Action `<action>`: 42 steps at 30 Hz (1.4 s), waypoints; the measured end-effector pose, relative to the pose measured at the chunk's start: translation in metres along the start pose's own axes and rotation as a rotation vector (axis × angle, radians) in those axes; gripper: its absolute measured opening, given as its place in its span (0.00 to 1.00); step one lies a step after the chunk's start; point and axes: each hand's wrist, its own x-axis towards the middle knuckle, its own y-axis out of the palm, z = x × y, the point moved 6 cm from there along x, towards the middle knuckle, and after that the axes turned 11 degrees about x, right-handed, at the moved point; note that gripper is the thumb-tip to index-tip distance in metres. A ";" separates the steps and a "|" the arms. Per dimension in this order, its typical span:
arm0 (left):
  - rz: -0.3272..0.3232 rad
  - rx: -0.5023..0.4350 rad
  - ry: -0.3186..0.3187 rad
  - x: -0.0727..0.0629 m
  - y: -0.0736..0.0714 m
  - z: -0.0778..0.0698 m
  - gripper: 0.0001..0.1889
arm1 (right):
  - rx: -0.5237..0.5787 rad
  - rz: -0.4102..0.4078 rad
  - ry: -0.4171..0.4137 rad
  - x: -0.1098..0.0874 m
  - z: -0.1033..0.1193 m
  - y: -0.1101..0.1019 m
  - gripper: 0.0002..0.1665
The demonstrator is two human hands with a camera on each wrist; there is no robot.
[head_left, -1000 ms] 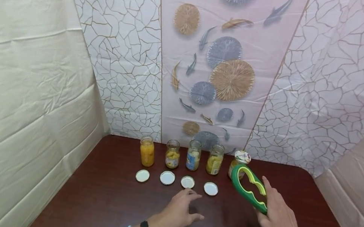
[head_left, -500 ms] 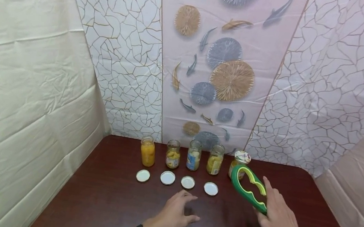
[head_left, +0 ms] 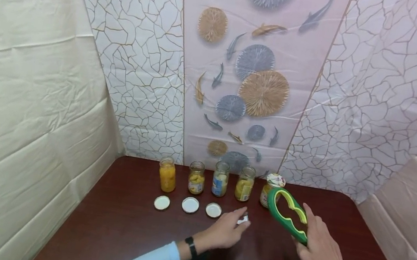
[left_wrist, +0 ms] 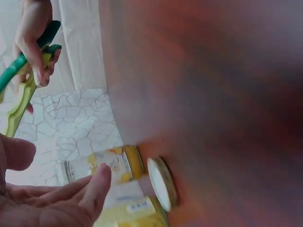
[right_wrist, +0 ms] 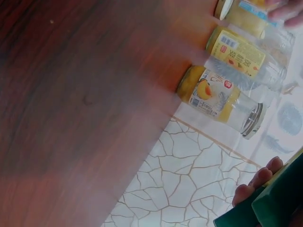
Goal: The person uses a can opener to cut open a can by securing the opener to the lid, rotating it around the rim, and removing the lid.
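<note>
My left hand [head_left: 225,232] reaches over the rightmost loose lid [head_left: 243,219], which lies on the table with its pale inside up. Thumb and fingertips are spread around the lid and partly hide it; in the left wrist view a gap shows between the fingers and the lid [left_wrist: 162,184]. My right hand [head_left: 320,250] grips a green and yellow jar opener [head_left: 287,215] by its handle end, held up in front of the lidded jar [head_left: 266,195]. That jar [right_wrist: 213,94] has a peach label and a lid on top.
Left of the lidded jar, several lidless glass jars of yellow and orange fruit stand in a row, among them an orange one [head_left: 167,179]. Before them lie white-lined lids, including the leftmost lid [head_left: 162,203]. A patterned cloth [head_left: 150,97] hangs behind the table [head_left: 121,232].
My left hand drew slightly back to the left, then moved right and forward over the rightmost loose lid. My right hand with the jar opener has barely moved.
</note>
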 end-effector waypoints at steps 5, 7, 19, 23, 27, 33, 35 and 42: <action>0.071 -0.049 -0.040 0.049 0.015 -0.017 0.38 | 0.003 0.001 0.011 0.001 -0.002 -0.003 0.61; 0.080 -0.067 -0.069 0.066 0.021 -0.020 0.40 | 0.004 -0.009 0.007 0.000 -0.002 -0.003 0.61; -0.185 -0.185 -0.189 0.154 0.052 0.009 0.50 | 0.011 -0.102 -0.040 -0.003 0.003 -0.009 0.60; -0.276 -0.230 -0.197 0.172 0.061 0.019 0.47 | 0.011 -0.106 -0.027 -0.004 0.003 -0.008 0.59; -0.339 -0.264 -0.149 0.174 0.058 0.019 0.39 | 0.012 -0.091 -0.018 -0.002 0.004 -0.007 0.60; -0.311 -0.259 -0.082 0.158 0.043 0.006 0.32 | -0.003 -0.091 -0.019 -0.002 0.004 -0.009 0.60; -0.276 -0.239 -0.070 0.152 0.040 0.001 0.31 | -0.007 -0.089 -0.017 -0.002 0.004 -0.010 0.59; -0.196 -0.137 0.010 0.111 0.026 -0.018 0.34 | -0.011 -0.074 -0.031 0.004 0.011 -0.022 0.61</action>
